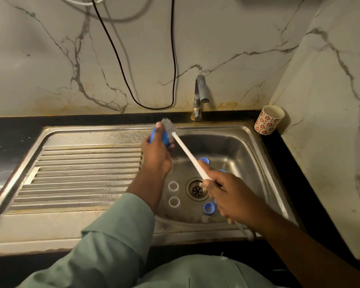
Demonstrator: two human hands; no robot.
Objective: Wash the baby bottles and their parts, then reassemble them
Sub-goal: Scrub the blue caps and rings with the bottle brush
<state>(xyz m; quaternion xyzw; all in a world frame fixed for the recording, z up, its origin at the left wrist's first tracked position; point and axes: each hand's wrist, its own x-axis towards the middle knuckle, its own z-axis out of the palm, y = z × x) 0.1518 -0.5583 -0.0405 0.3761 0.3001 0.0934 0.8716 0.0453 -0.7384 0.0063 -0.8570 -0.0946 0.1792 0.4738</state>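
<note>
My left hand (pixel 156 154) grips a blue bottle part (pixel 165 137) above the left rim of the sink basin (pixel 245 154). My right hand (pixel 229 194) holds the white handle of a bottle brush (pixel 187 152). Its grey bristle head (pixel 168 125) lies against the blue part. On the basin floor lie two clear rings (pixel 173 186) (pixel 174 201) left of the drain (pixel 196 189). A blue cap (pixel 208 208) sits near the front, and another blue piece (pixel 204 160) lies behind the brush handle. More parts are hidden under my right hand.
A steel tap (pixel 200 94) stands behind the basin, no water running. The ridged draining board (pixel 81 175) extends to the left. A patterned paper cup (pixel 269 119) stands on the black counter at the back right. A black cable (pixel 133 80) hangs down the marble wall.
</note>
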